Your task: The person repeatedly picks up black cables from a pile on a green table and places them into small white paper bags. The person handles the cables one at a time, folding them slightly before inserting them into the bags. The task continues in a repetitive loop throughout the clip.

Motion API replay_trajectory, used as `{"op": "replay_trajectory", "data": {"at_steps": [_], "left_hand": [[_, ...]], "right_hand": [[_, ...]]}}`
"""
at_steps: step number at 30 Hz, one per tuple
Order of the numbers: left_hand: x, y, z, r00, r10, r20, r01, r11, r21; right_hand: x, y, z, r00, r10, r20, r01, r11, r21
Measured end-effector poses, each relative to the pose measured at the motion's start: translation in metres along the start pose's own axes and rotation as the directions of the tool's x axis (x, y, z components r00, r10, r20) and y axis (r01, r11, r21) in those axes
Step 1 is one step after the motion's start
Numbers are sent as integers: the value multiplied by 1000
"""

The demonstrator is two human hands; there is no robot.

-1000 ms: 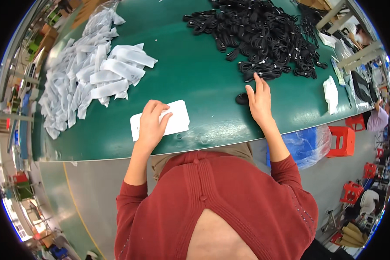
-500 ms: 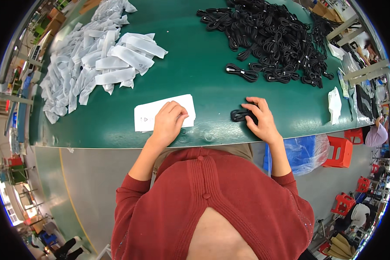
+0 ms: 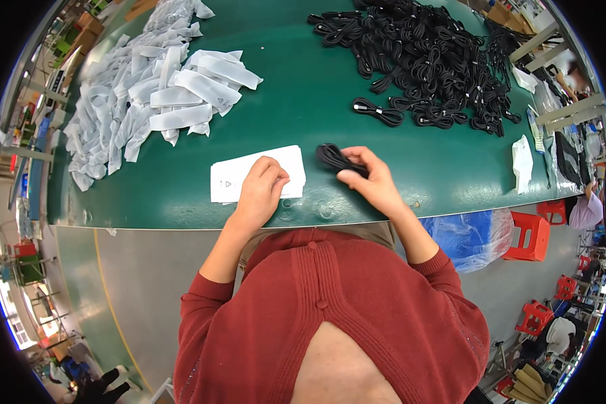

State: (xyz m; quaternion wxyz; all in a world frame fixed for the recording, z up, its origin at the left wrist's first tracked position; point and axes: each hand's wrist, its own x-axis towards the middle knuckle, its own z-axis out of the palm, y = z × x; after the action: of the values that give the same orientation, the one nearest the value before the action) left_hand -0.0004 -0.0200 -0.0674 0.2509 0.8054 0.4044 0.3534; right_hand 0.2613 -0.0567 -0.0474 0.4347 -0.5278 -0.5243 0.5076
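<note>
A bundled black cable [image 3: 332,155] is gripped at its right end between the thumb and fingers of my right hand [image 3: 372,178]. Its free end points left, toward a stack of white flat bags [image 3: 239,176]. On that stack rests my left hand [image 3: 264,187], thumb and fingers pinched together near the right side. Whether a bag's edge is between those fingertips is too small to tell.
White filled bags [image 3: 161,87] lie heaped at the far left. A big pile of black bundled cables [image 3: 438,60] covers the far right, with one bundle [image 3: 378,112] at its near edge. A crumpled white bag [image 3: 521,163] lies at right. Red stools [image 3: 528,237] stand beyond the green table [image 3: 283,101].
My right hand has closed on the black cable and carried it left, closer to the white stack. My left hand stays in place.
</note>
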Motion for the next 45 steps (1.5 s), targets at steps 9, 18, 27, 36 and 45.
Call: {"op": "replay_trajectory", "data": {"at_steps": [9, 18, 27, 36, 45], "left_hand": [[4, 4, -4, 976, -215, -30, 203, 953, -223], [6, 0, -5, 972, -218, -85, 175, 918, -356], [7, 0, -5, 968, -249, -40, 219, 907, -359], [16, 32, -17, 987, 163, 11, -161, 980, -113], [35, 38, -25, 985, 110, -131, -118, 991, -57]], "right_hand": [[7, -8, 32, 984, 42, 174, -7, 981, -196], [8, -12, 28, 939, -197, 280, 316, 816, -484], [0, -15, 29, 819, -428, 382, 564, 479, -673], [11, -40, 28, 889, 258, 379, -181, 957, -226], [25, -20, 49, 795, -600, 90, 589, 730, -347]]}}
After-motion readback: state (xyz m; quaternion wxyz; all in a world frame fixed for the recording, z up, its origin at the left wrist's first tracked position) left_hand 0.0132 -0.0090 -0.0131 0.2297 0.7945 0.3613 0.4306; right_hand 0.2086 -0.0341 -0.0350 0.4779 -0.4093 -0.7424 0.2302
